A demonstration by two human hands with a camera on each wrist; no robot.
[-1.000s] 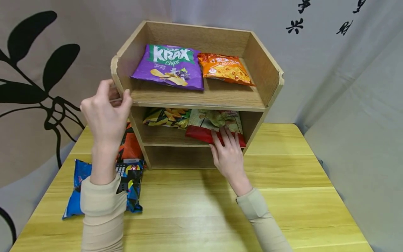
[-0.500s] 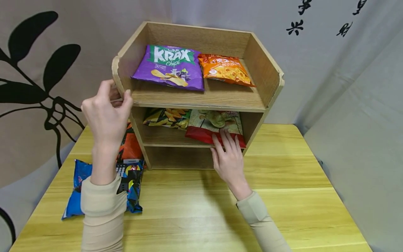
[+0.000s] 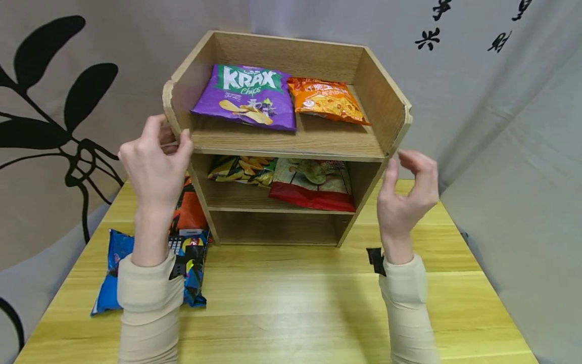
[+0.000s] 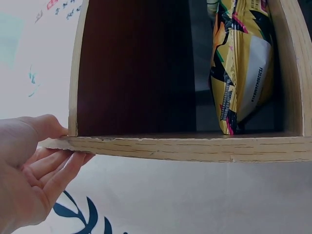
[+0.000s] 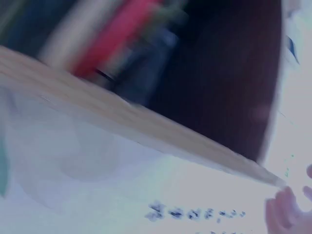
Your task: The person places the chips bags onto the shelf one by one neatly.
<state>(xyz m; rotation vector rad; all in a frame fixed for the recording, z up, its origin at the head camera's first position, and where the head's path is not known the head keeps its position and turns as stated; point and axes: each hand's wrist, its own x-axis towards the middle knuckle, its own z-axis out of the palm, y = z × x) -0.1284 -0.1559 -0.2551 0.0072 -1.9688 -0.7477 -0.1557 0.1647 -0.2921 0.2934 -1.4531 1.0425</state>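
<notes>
My left hand pinches the left side panel of a small wooden shelf, thumb on the inner side and fingers behind, as the left wrist view also shows. Beside the shelf's right panel is my right hand, thumb and bent fingers apart with nothing between them. The right wrist view is blurred, with fingertips right at the panel's corner. On the middle board lie a red-and-white snack bag and a yellow-and-black snack bag. A purple chips bag and an orange snack bag lie on top.
Blue snack bags and an orange-red bag lie on the wooden table left of the shelf, partly hidden by my left forearm. A pale curtain with black print hangs behind and at the right.
My right hand has left the red-and-white bag on the middle board and moved right and up to the shelf's right panel. My left hand keeps its hold.
</notes>
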